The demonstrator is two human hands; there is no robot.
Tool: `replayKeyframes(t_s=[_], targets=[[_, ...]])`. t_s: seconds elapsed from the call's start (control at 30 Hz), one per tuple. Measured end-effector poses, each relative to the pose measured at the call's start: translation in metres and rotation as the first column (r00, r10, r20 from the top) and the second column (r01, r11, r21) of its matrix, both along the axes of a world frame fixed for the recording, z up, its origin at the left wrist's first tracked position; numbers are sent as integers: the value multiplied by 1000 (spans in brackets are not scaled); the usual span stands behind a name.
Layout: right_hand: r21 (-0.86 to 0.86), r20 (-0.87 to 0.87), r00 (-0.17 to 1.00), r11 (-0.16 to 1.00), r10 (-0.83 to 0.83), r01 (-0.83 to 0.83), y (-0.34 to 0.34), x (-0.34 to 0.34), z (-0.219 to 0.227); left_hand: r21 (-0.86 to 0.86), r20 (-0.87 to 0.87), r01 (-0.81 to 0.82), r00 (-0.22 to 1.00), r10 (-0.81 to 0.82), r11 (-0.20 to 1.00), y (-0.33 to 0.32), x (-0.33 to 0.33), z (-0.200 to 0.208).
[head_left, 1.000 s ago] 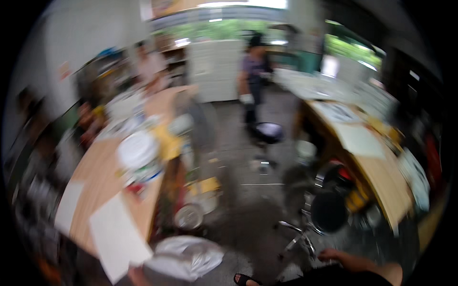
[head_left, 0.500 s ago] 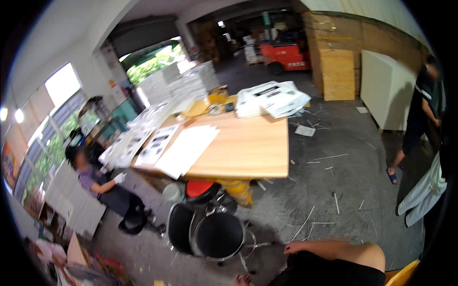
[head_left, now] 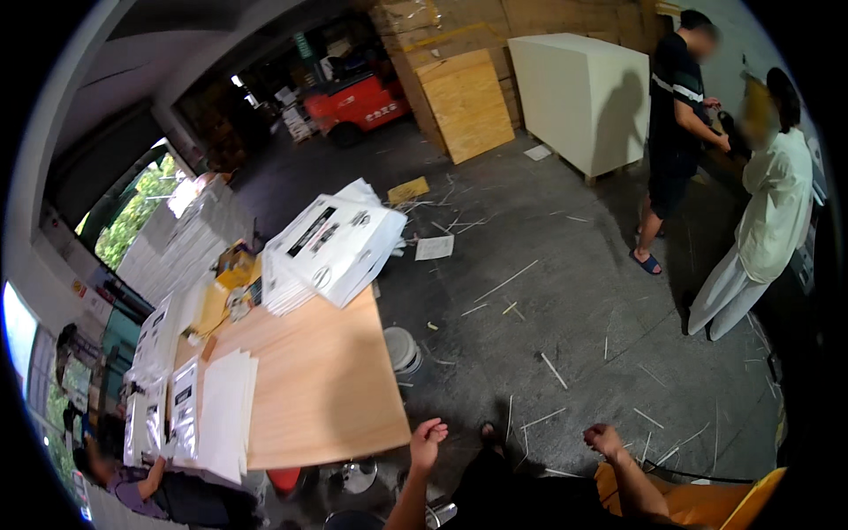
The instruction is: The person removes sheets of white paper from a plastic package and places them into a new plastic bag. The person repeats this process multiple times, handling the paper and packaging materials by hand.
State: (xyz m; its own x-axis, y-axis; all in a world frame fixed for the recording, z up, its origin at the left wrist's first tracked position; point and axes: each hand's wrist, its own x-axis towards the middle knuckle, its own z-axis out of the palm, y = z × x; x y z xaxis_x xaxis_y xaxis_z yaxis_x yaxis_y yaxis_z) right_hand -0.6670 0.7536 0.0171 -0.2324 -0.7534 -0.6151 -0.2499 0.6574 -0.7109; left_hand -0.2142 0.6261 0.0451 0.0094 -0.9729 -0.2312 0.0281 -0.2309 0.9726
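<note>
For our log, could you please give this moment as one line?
left hand: nothing visibly held, near tan rectangular wooden table | right hand: nothing visibly held, above grey floor

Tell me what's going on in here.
The person's left hand is near the corner of a pale wooden rectangular table; the right hand is over the grey floor. Neither visibly holds anything. Black-printed white sheets lie stacked at the table's far end. A co-worker in a purple top is at left; a person in dark clothes and another in white stand right.
</note>
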Motion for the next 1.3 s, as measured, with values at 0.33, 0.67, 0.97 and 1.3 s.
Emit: replayKeyframes(t_s=[0.33,0.67,0.97,1.3], targets=[[-47,98,823,829,560,-558,-254,68,27,-383,-506,-488,821,264,784,-437,53,-6],[-105,114,912,917,394,-384,-569,81,122,168,-905,-601,220,363,782,-547,60,40],[-614,266,665,654,698,-441,-860,238,145,279,-742,-745,234,629,606,-511,35,68],[-657,-577,367,-147,730,-740,-1048,431,192,368,-508,-908,-14,862,202,-421,2,176]])
